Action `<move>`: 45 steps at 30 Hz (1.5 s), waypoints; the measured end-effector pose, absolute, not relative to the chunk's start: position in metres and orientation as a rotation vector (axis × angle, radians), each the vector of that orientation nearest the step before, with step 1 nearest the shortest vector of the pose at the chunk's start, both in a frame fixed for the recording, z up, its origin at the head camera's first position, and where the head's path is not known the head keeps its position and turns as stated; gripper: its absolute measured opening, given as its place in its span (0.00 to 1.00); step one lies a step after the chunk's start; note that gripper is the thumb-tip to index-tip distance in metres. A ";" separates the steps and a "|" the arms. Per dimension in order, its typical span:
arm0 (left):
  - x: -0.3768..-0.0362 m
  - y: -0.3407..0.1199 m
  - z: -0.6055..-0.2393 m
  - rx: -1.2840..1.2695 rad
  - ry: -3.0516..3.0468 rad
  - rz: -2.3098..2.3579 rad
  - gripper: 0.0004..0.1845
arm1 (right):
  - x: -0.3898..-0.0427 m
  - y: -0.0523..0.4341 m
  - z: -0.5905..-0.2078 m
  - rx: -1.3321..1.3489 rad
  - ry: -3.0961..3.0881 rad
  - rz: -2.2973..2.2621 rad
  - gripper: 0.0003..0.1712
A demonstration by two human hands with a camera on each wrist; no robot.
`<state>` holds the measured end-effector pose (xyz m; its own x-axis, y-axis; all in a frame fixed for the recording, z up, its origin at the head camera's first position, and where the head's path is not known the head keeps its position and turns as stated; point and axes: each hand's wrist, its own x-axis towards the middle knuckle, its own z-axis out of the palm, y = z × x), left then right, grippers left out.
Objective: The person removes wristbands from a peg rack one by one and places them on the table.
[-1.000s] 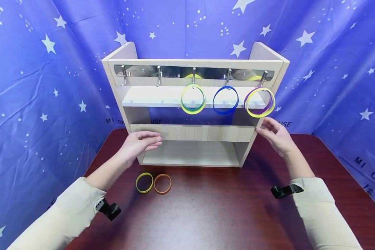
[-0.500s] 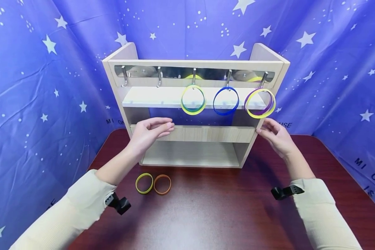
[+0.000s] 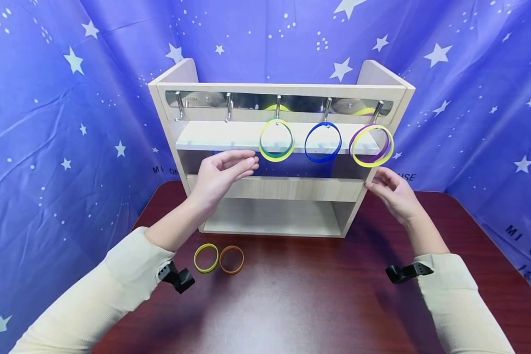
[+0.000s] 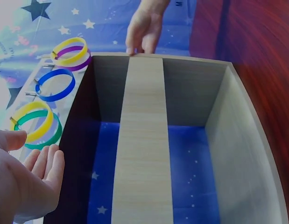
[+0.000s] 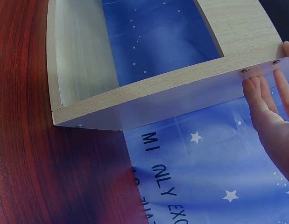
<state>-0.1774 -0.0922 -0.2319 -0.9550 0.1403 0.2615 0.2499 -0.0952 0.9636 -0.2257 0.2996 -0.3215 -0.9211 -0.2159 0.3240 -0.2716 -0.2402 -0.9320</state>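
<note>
My left hand (image 3: 223,174) is held in front of the wooden shelf (image 3: 279,189), thumb and fingers apart with nothing between them. It is close below and left of the middle hook, where a yellow wristband (image 4: 28,110) and a green wristband (image 4: 52,137) hang together. On the hook to the right hangs a blue wristband (image 3: 322,160). The rightmost hook bears a purple wristband (image 3: 352,140) and a yellow one in front of it. My right hand (image 3: 394,196) touches the shelf's right side panel (image 5: 181,93), fingers extended along its outer face and thumb at its front edge.
Two bare hooks, the far-left hook (image 3: 179,105) and its neighbour (image 3: 229,107), stick out from the metal strip. A yellow-green wristband (image 3: 206,271) and an orange wristband (image 3: 232,273) lie on the dark red table (image 3: 292,295). Star-printed blue cloth (image 3: 265,39) surrounds the table.
My left hand has moved up and to the right, from the lower left of the shelf to beside the middle hook's wristbands. My right hand has stayed at the side panel.
</note>
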 end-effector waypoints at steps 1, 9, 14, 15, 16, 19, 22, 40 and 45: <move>-0.177 -0.091 -0.231 -0.452 -2.066 -2.219 0.18 | -0.226 0.300 -0.322 0.611 -1.918 2.368 0.20; -0.179 -0.084 -0.225 -0.423 -2.098 -2.219 0.19 | -0.226 0.300 -0.321 0.630 -1.926 2.357 0.20; -0.181 -0.078 -0.223 -0.417 -2.082 -2.262 0.20 | -0.226 0.299 -0.319 0.652 -1.898 2.374 0.20; -0.182 -0.077 -0.223 -0.410 -2.069 -2.279 0.20 | -0.226 0.299 -0.319 0.653 -1.893 2.380 0.20; -0.183 -0.076 -0.222 -0.401 -2.059 -2.294 0.20 | -0.226 0.298 -0.319 0.654 -1.893 2.380 0.20; -0.185 -0.073 -0.222 -0.374 -2.031 -2.328 0.20 | -0.226 0.297 -0.318 0.652 -1.896 2.382 0.20; -0.187 -0.071 -0.223 -0.352 -2.021 -2.320 0.19 | -0.226 0.297 -0.318 0.656 -1.893 2.380 0.20; -0.183 -0.068 -0.217 -0.377 -1.874 -2.399 0.18 | -0.225 0.299 -0.321 0.625 -1.928 2.364 0.20; -0.183 -0.067 -0.217 -0.381 -1.876 -2.399 0.17 | -0.225 0.299 -0.320 0.615 -1.931 2.357 0.20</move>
